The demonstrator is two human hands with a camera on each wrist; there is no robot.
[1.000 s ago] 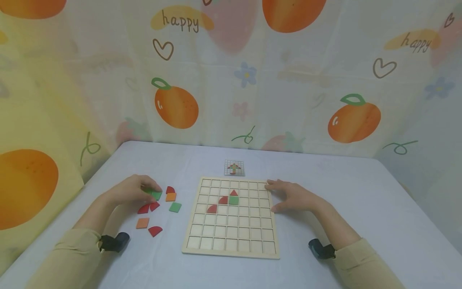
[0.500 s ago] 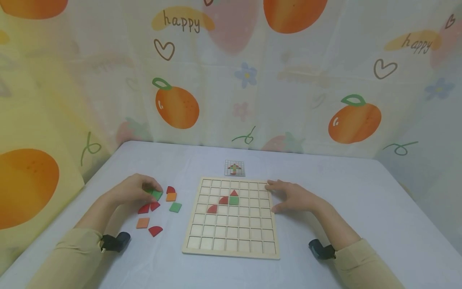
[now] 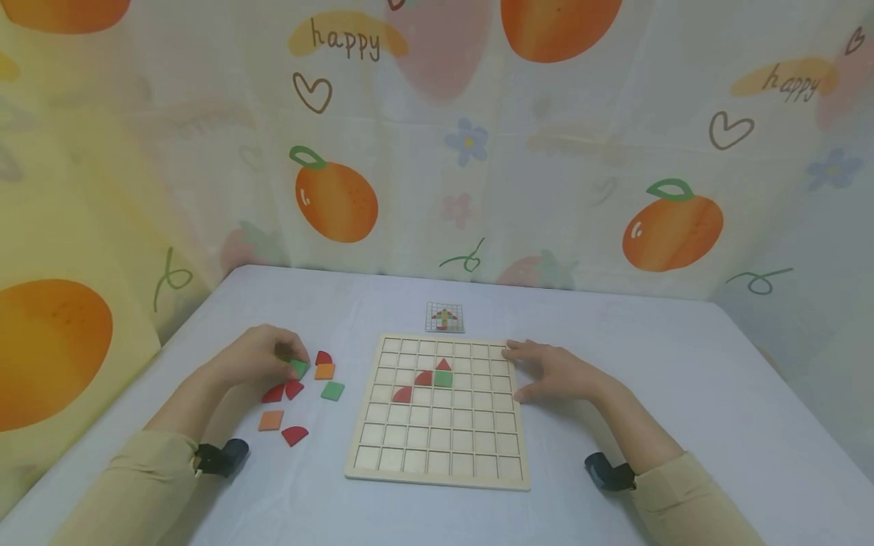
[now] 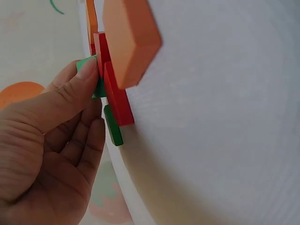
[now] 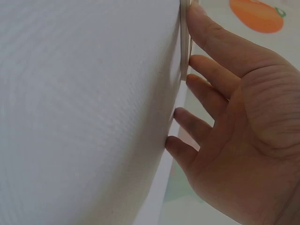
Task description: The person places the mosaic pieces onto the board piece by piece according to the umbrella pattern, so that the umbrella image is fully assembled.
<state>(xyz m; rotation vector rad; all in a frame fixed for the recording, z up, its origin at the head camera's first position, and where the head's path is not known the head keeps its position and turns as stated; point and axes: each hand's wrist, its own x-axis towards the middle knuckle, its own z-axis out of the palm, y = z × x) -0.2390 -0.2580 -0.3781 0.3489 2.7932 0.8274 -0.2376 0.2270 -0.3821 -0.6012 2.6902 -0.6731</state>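
Observation:
In the head view my left hand (image 3: 256,355) is at the left among loose tiles, pinching a green square tile (image 3: 299,369) between thumb and fingers. The left wrist view shows the thumb pressed on this tile, tilted up, with another green piece (image 4: 112,125) lying below the hand. My right hand (image 3: 556,370) rests its fingertips at the right edge of a wooden grid board (image 3: 437,481), fingers spread and relaxed. On the board lie a red triangle (image 3: 443,365), a green square (image 3: 443,379) under it, and two red quarter-circles (image 3: 424,378) stepping down leftward.
Between left hand and board lie several red quarter-circle tiles (image 3: 295,435), two orange squares (image 3: 271,420) and a green square (image 3: 333,391). A small pattern card (image 3: 444,317) lies behind the board. A printed curtain (image 3: 410,152) hangs behind the white table (image 3: 614,318).
The left fingers have closed on the green square tile and tipped it up, the hand rising slightly. The right hand and the board have stayed put.

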